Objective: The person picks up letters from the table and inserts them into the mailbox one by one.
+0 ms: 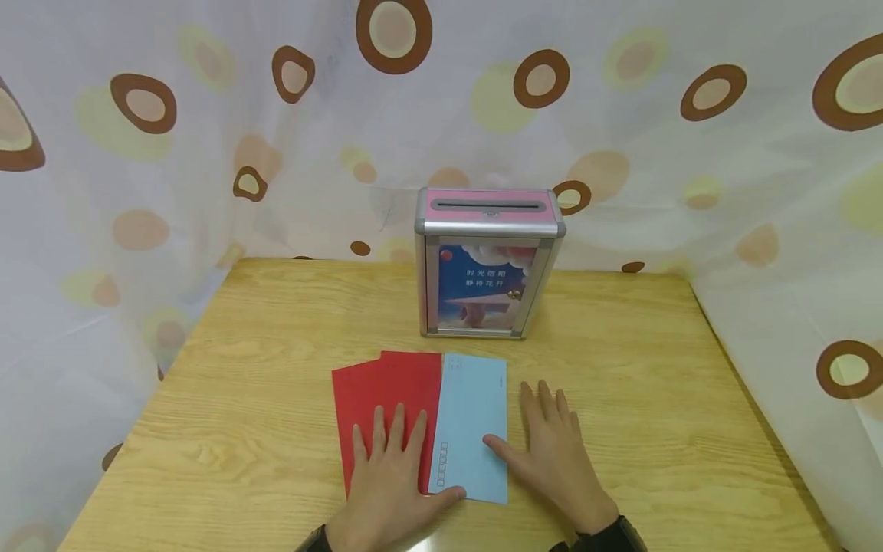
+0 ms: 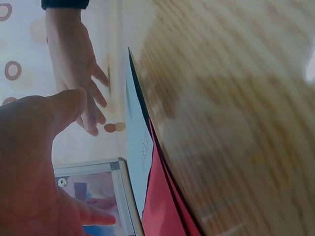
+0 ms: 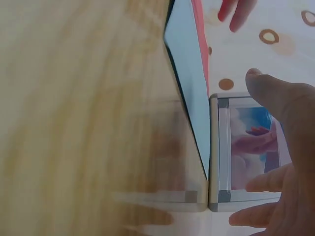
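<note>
"How do the hands look?"

"Both wide, fingers spread, holding nothing. The left hand [image 1: 390, 481] hovers over the red envelopes [image 1: 400, 383]; the right hand [image 1: 557, 458] hovers at the right side of the blue envelope [image 1: 472, 414], thumb above its edge."

"And where are the envelopes?"

"On the desk [image 1: 241, 383] — the red pair overlapping, the blue one to their right — in front of the pink-topped box [image 1: 483, 287], which stands upright."

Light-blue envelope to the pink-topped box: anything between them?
Nothing but a narrow bare strip of wooden tabletop between the light-blue envelope and the pink-topped box. Head view shows it; the wrist views sit too low to.
</note>
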Demonstrator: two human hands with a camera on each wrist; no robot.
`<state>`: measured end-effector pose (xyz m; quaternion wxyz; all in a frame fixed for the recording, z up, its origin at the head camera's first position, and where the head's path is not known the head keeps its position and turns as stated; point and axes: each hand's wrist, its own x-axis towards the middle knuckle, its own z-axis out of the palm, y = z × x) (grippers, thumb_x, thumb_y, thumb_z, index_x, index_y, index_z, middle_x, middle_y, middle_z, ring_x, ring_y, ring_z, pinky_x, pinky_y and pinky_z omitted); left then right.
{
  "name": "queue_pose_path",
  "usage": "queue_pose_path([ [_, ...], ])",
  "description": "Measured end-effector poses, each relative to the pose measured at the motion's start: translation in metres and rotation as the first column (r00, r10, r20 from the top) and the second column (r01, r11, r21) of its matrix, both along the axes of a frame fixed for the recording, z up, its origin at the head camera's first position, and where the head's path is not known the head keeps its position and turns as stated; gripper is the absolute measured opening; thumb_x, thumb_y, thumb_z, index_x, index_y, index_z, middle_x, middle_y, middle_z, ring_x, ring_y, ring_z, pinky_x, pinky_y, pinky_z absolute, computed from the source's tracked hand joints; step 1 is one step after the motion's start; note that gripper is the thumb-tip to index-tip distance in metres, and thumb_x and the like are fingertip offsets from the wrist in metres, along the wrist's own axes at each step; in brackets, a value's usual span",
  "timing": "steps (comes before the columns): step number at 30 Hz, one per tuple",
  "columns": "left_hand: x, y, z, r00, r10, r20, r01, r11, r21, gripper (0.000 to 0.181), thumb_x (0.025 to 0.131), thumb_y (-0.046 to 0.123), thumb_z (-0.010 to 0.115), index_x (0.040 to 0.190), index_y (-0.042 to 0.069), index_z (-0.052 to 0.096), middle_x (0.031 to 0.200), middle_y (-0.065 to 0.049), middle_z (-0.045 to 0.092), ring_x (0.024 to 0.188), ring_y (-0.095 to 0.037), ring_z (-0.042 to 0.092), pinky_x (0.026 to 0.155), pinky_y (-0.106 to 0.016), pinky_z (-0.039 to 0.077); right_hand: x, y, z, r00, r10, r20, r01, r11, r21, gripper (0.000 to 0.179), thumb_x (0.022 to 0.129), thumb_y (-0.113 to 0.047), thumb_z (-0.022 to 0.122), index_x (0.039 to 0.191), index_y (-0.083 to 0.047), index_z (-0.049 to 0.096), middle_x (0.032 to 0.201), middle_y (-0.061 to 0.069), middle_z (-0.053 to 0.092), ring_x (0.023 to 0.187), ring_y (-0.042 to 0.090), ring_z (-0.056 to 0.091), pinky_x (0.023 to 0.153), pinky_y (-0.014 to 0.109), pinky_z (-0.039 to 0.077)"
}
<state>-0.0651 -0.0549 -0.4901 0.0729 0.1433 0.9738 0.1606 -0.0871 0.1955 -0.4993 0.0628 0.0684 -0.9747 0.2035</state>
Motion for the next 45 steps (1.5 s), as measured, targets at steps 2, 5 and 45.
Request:
queue_pose_path([
  [2,0.003,0.001,0.0,1.0,-0.007,0.0,0.007,1.0,-0.004,0.112,0.07,0.09,0.047,0.154,0.018,0.029,0.158,-0.019,0.023,0.144,-0.046,0.005,0.109,-0.075,0.003,-0.006,0.0,-0.001,1.0,-0.017,0.012,0.017,1.0,0.001,0.102,0.081,-0.076,0.055,0.147,-0.001,0.038,0.149,0.033,0.033,0.134,0.056,0.025,0.102,0.076,0.026],
  [5,0.005,0.002,0.001,1.0,-0.017,-0.014,0.017,1.0,-0.009,0.111,0.071,0.089,0.047,0.153,0.017,0.03,0.158,-0.02,0.024,0.143,-0.047,0.006,0.109,-0.075,0.004,-0.017,-0.002,-0.002,0.999,-0.032,0.038,0.032,0.999,-0.007,0.103,0.081,-0.078,0.053,0.147,-0.001,0.036,0.15,0.033,0.031,0.135,0.056,0.023,0.103,0.076,0.024],
  [45,0.008,0.004,0.007,0.991,-0.135,-0.012,0.136,0.987,0.09,0.057,0.078,0.049,0.075,0.124,0.017,0.066,0.14,-0.018,0.05,0.134,-0.052,0.031,0.102,-0.08,0.017,-0.083,-0.015,-0.006,0.984,-0.076,0.16,0.086,0.995,-0.057,0.06,0.087,-0.037,0.072,0.127,0.005,0.055,0.125,0.032,0.041,0.107,0.047,0.045,0.081,0.058,0.05],
])
